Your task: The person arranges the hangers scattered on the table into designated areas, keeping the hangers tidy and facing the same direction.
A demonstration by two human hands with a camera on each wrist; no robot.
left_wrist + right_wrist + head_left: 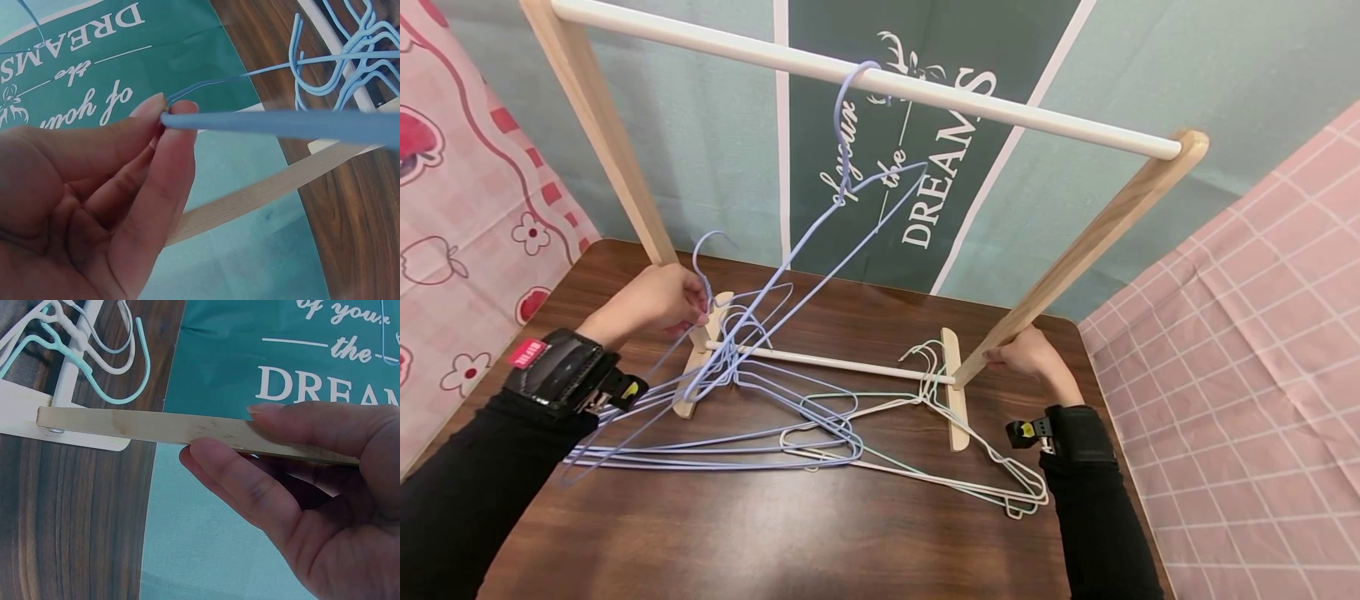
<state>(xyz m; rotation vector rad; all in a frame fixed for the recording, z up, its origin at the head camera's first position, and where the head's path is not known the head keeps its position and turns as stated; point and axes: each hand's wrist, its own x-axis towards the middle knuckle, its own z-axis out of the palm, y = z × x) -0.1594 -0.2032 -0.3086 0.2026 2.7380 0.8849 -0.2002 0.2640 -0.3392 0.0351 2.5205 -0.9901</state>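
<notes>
My left hand (668,298) pinches a periwinkle-blue clothes hanger (700,260) near the base of its hook, beside the rack's left wooden post (617,158). In the left wrist view, the thumb and fingertips close on the hanger's wire (269,125). On the right, my right hand (1028,354) grips the lower part of the right wooden post (1090,237), with thumb and fingers on opposite sides in the right wrist view. Another blue hanger (805,237) hangs by its hook from the rack's white top rail (977,102).
Several blue hangers (700,465) lie overlapping on the brown table (737,542), across the left foot. White and mint-green hangers (955,482) lie at the right, hooks near the right foot (957,417). A white lower bar (835,362) joins the posts. Curtains surround the table.
</notes>
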